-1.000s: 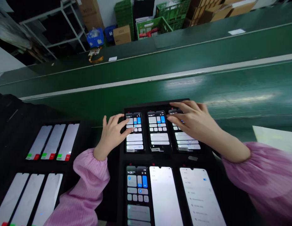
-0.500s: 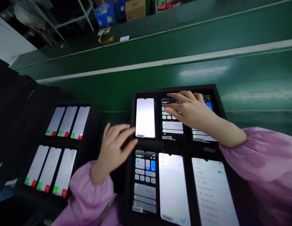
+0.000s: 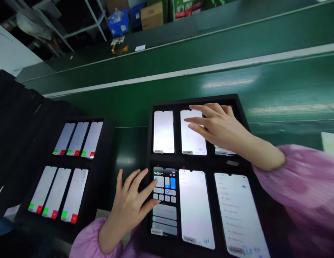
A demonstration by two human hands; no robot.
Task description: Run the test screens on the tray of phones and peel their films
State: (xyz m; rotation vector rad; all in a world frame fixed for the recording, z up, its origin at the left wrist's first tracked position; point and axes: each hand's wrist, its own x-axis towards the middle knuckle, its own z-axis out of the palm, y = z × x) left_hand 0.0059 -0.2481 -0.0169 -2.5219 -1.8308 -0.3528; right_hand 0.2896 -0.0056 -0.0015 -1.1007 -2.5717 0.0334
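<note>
Here, the left hand (image 3: 131, 205), spread and holding nothing, overlaps the near-left phone (image 3: 165, 212); the right hand (image 3: 217, 123), likewise loose, overlaps the far-middle phone (image 3: 192, 142).

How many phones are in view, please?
12 phones: left tray, three far, three near; right tray likewise, three partly covered by the left hand and right hand.

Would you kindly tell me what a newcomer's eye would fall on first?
The glowing phones in the black tray right of centre would likely stand out, with the left hand at the lower-left phone and the right hand over the upper middle phone. Green and red blocks on pale screens at left might come next.
</note>
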